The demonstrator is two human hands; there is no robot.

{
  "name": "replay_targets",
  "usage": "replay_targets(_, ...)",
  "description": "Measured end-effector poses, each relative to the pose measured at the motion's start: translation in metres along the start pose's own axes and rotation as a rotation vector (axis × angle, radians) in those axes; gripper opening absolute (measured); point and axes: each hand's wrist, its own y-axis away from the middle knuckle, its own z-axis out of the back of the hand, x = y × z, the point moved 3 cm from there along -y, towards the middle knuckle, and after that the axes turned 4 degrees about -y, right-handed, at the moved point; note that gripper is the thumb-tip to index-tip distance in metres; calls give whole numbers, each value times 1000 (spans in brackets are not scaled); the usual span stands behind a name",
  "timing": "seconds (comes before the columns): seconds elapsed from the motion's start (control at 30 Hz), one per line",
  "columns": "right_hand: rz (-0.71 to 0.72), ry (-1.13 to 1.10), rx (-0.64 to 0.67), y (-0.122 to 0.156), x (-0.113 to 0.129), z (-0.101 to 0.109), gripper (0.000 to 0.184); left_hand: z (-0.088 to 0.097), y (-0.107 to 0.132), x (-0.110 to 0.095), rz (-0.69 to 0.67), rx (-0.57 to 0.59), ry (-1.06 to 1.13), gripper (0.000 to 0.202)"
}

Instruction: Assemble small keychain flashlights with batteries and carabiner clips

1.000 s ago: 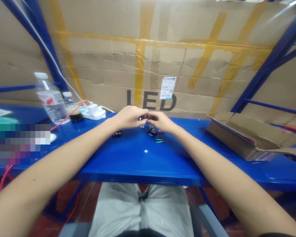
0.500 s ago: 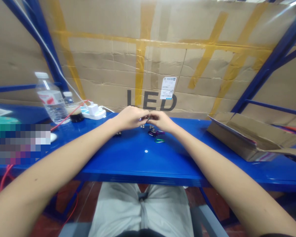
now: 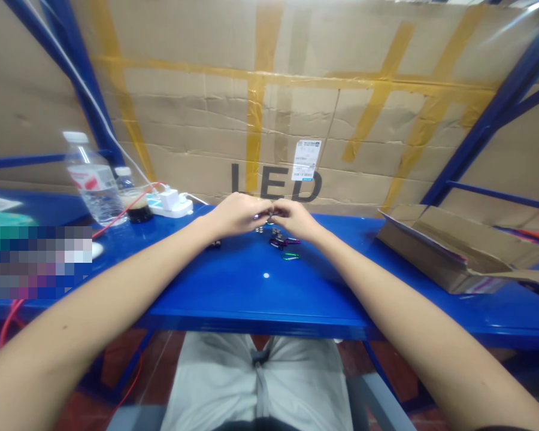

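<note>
My left hand and my right hand meet over the far part of the blue table. The fingers of both are closed and pinched together at the tips; what they hold is too small and too covered to name. Under and just in front of them lie small metal pieces, too blurred to identify. Closer to me are purple carabiners and a green carabiner. Some dark small pieces show beside my left wrist, partly covered by it.
At the left stand a clear water bottle, a smaller bottle of dark liquid and a white power strip with cables. An open cardboard box sits on the right. A large taped carton forms the back wall.
Both hands stay in nearly the same place, with only a slight shift of the fingertips. The pieces on the table have not visibly moved.
</note>
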Motion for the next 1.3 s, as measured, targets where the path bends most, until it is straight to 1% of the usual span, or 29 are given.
replay_targets(0.27, 46, 48, -15, -1, 0, 1, 11, 0, 0, 0, -31, -55, -7, 17)
replay_targets(0.43, 49, 28, -27, -1, -1, 1, 15, 1, 0, 0, -16, -63, -11, 18)
replay_targets(0.67, 42, 11, -30, 0, 1, 1, 14, 1, 1, -1, -52, -52, 23, 15)
replay_targets(0.77, 26, -5, -37, 0, 1, 2, 16, 4, 0, 0, -1, -42, 80, 16)
replay_targets(0.9, -18, -33, -41, 0, -1, 2, 19, 6, -1, 8, 161, -29, 138, 18)
replay_targets(0.97, -32, -40, -34, 0, -2, 1, 19, 2, 1, 14, 241, 15, 114, 19)
replay_targets(1.0, -34, -42, -29, 0, -3, 1, 19, -3, 2, 17, 276, 55, 92, 19)
replay_targets(1.07, -34, -46, -17, 0, -5, 0, 18, -15, 6, 22, 327, 171, 54, 20)
replay_targets(1.13, -43, -37, -7, 0, -7, 0, 17, -29, 11, 25, 331, 303, 43, 21)
replay_targets(1.2, -56, -14, 0, 0, -9, 0, 15, -41, 16, 26, 301, 419, 70, 21)
replay_targets(1.23, -60, 2, 3, 0, -10, 0, 15, -46, 18, 26, 288, 458, 80, 20)
replay_targets(1.3, -64, 34, 10, 0, -12, 0, 15, -51, 20, 26, 277, 502, 84, 20)
